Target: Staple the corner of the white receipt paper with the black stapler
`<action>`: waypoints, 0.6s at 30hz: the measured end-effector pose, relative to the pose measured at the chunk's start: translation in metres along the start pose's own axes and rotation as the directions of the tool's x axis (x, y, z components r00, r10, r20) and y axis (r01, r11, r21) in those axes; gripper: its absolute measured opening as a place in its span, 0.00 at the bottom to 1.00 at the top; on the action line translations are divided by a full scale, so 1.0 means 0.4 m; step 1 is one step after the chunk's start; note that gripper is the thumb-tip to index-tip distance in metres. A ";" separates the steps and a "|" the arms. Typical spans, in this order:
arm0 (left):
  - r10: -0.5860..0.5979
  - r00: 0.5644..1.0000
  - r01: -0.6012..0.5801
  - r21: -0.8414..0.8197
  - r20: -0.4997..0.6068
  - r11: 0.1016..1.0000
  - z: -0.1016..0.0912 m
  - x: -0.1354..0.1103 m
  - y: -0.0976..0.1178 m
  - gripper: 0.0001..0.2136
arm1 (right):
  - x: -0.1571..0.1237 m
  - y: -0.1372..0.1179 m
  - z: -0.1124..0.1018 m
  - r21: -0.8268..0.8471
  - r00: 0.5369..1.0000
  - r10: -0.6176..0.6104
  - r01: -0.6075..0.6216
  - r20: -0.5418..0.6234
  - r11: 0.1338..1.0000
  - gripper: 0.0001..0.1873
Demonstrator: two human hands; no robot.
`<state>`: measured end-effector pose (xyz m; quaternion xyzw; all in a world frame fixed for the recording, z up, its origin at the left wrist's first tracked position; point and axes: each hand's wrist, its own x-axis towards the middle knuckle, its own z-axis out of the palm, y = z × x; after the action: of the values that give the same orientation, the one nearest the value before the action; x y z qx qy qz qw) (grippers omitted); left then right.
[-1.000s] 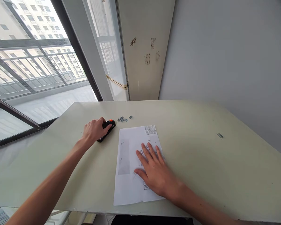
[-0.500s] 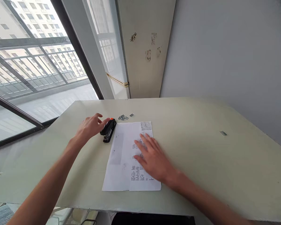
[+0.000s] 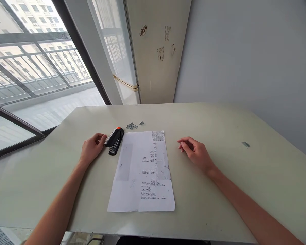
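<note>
My left hand (image 3: 91,148) rests on the pale green table (image 3: 219,190) with its fingers loosely curled. Its fingertips lie right at the near end of a black stapler with an orange tip (image 3: 114,140), and nothing is in the hand. White printed paper sheets (image 3: 142,173) lie flat at the table's middle, just right of the stapler. My right hand (image 3: 196,153) rests on the table to the right of the paper, off the sheets. Its fingers are curled in and it holds nothing.
Several loose staple strips (image 3: 133,126) lie just behind the stapler and paper. One more staple strip (image 3: 245,144) lies at the far right. A large window (image 3: 38,68) is at the left, and a grey wall (image 3: 244,51) stands behind the table.
My right hand has lifted off the paper and moved right onto the bare table. My left hand let go of the stapler, then curled beside it. The paper has been straightened.
</note>
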<state>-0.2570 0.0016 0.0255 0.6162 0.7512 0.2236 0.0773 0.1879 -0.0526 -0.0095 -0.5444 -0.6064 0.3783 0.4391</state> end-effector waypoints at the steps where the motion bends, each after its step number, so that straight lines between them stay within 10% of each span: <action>1: 0.002 1.000 -0.002 -0.003 0.001 1.000 -0.001 0.000 0.000 0.21 | -0.003 -0.002 0.002 -0.012 1.000 -0.002 0.002 0.013 1.000 0.17; 18: -0.008 1.000 0.009 -0.048 0.023 0.999 0.001 -0.013 -0.013 0.20 | -0.008 -0.006 0.014 -0.080 0.999 0.025 -0.023 0.028 0.997 0.19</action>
<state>-0.2602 -0.0042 0.0223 0.6135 0.7472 0.2343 0.1018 0.1819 -0.0561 -0.0095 -0.5631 -0.6207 0.3670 0.4037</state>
